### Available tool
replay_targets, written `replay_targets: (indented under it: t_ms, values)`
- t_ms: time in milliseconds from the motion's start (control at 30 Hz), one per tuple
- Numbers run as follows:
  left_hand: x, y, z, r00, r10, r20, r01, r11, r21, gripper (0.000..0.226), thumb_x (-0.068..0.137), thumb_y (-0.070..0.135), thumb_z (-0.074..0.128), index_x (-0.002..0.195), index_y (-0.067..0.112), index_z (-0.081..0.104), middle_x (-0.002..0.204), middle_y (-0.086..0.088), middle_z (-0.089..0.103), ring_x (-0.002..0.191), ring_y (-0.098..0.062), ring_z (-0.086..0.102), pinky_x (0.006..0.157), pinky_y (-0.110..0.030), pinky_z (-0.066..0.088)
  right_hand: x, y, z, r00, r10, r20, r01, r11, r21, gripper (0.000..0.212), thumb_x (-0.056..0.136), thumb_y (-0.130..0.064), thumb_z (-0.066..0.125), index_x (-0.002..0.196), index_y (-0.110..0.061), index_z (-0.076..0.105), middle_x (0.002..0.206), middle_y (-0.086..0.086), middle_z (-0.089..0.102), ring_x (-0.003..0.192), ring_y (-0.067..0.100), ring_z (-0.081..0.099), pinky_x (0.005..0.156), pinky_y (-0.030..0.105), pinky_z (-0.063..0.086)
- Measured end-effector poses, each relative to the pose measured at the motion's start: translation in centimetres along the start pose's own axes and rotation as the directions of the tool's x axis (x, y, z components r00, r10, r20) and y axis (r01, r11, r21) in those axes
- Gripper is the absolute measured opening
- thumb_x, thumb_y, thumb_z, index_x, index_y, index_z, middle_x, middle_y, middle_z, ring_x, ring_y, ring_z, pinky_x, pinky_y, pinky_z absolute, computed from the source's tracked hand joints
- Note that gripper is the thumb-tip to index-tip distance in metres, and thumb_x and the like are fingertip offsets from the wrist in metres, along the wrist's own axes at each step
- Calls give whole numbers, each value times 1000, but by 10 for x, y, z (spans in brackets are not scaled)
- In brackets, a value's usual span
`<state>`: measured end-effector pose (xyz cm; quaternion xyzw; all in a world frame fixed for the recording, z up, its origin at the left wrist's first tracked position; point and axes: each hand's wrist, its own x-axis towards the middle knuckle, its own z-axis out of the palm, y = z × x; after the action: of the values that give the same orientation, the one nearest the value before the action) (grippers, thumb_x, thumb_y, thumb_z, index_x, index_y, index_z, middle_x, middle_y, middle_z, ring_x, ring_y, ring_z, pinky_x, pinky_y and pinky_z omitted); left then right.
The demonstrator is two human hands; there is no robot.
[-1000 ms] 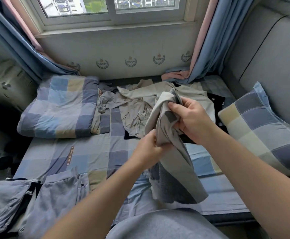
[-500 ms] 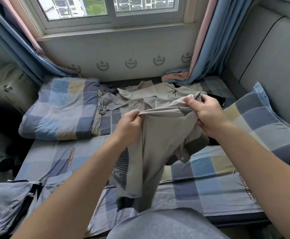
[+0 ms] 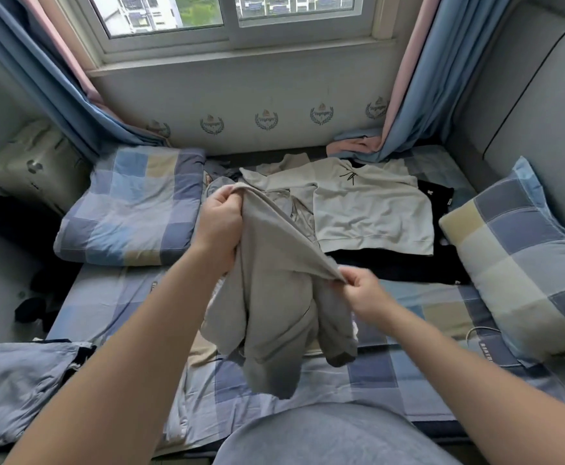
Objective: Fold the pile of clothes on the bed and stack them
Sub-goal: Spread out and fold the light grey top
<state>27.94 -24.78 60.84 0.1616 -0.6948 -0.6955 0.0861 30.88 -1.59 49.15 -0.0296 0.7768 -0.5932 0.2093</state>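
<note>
Left hand (image 3: pixel 219 223), right hand (image 3: pixel 363 292) grip grey garment (image 3: pixel 274 313) — shirt, perhaps — above checked bed (image 3: pixel 375 374).

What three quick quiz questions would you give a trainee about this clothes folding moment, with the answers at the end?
1. True or false: the grey garment lies flat on the bed.
2. Partly under the cream shirt lies something: A black, B red, C yellow.
3. Which hands grip the grey garment?
Key: 1 false, it hangs from the hands. 2 A, the black garment. 3 both, left hand and right hand.
</note>
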Motion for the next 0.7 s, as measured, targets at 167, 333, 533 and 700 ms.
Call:
replay_targets:
  t_ms: [167,333,533,700]
  values:
    - [16,-25,-24,982,173,-73,-143,942,305,30,104,10,47,82,24,62,64,13,55,53,4,45,56,-20,36,-23,-73,-38,999,-37,26,28,955,296,23,104,-7,46,107,-2,68,94,13,74,82,22,71,70,30,60]
    - [-28,-60,-5,945,223,238,-312,832,460,40,89,51,62,122,28,59,121,8,60,107,-6,57,88,-15,43,-26,-117,-51,992,-36,-124,86,904,419,23,103,-19,52,115,-6,67,93,6,77,81,14,73,73,25,61]
    - [-66,-114,31,833,-22,553,-253,874,415,13,89,33,67,94,43,60,87,22,68,88,-8,64,72,-22,47,-27,-136,-64,971,-10,-241,114,899,422,16,99,-27,62,102,-13,70,78,-7,77,75,4,73,69,18,57]
    - [-43,-120,22,915,-66,397,-141,872,469,24,100,19,53,78,11,52,64,-1,48,55,-10,42,59,-32,32,-8,-106,-110,913,76,-400,99,911,400,31,93,-44,67,104,-17,76,106,7,76,104,23,71,96,41,55]
